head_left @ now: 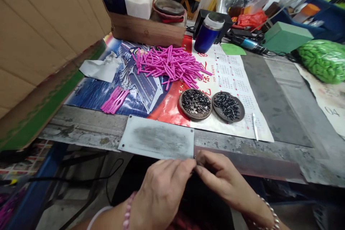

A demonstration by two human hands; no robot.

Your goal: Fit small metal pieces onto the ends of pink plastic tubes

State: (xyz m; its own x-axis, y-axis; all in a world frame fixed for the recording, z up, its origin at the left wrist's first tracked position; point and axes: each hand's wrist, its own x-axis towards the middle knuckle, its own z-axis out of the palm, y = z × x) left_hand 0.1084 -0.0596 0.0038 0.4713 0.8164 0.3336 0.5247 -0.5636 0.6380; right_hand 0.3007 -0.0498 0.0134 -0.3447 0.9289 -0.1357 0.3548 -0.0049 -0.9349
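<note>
My left hand point(161, 190) and my right hand point(223, 179) meet fingertip to fingertip just below the table's front edge, pinching a tiny dark part point(195, 159) between them; which hand bears it I cannot tell. Right above them a worn grey metal plate point(157, 137) lies on the edge. Further back stand two round dishes, the left dish point(195, 104) full of small dark metal pieces, the right dish point(228, 106) holding small black screws. Behind them is a heap of pink plastic sticks point(172, 63), and a small bundle of pink sticks point(114, 100) lies to the left.
A big cardboard box point(40, 36) leans over the table's left side. At the back stand a blue cup point(208, 32), a wooden box point(147, 30), a green box point(285, 36) and a bag of green parts point(322, 59). A calendar sheet point(234, 79) covers the middle.
</note>
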